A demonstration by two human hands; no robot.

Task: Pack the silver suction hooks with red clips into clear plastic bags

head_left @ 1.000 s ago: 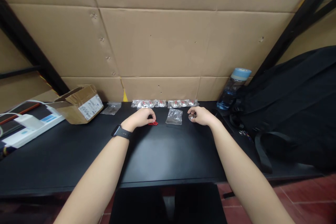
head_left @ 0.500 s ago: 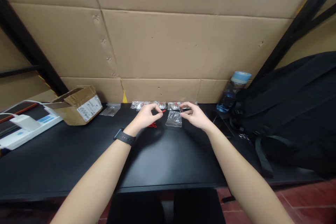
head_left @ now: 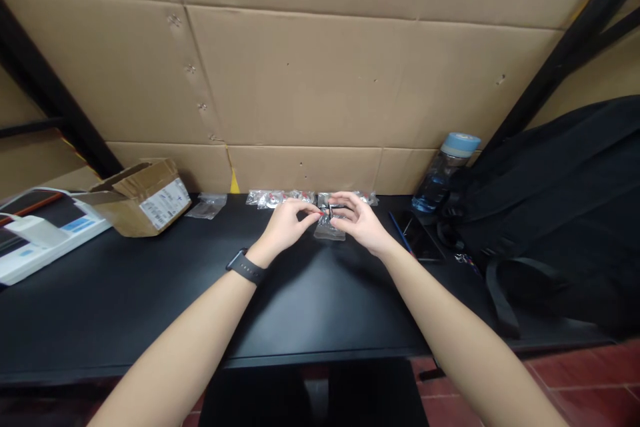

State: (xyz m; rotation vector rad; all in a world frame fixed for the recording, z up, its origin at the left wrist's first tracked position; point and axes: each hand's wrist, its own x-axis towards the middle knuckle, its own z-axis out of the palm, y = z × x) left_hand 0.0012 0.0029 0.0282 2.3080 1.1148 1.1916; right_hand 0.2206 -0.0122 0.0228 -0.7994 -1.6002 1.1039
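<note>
My left hand [head_left: 291,225], with a dark watch on its wrist, pinches a small red cord [head_left: 321,214] between thumb and fingertips. Close beside it, my right hand [head_left: 359,221] grips a small dark piece [head_left: 331,211] in its fingertips; its exact shape is too small to tell. The two sets of fingertips are nearly together over a clear plastic bag [head_left: 330,233] on the black table. Behind the hands, several clear packets [head_left: 273,199] with red and silvery contents lie along the cardboard wall.
At the left are an open cardboard box [head_left: 145,203], a white power strip [head_left: 75,233] and a flat plastic bag [head_left: 207,205]. To the right are a phone [head_left: 424,240], a blue pen [head_left: 400,232], a blue-capped bottle [head_left: 437,180] and a black backpack [head_left: 560,213].
My hands have come closer together, bringing the red cord near the dark piece. The red strands on the table below my left hand no longer show. The view has shifted slightly.
</note>
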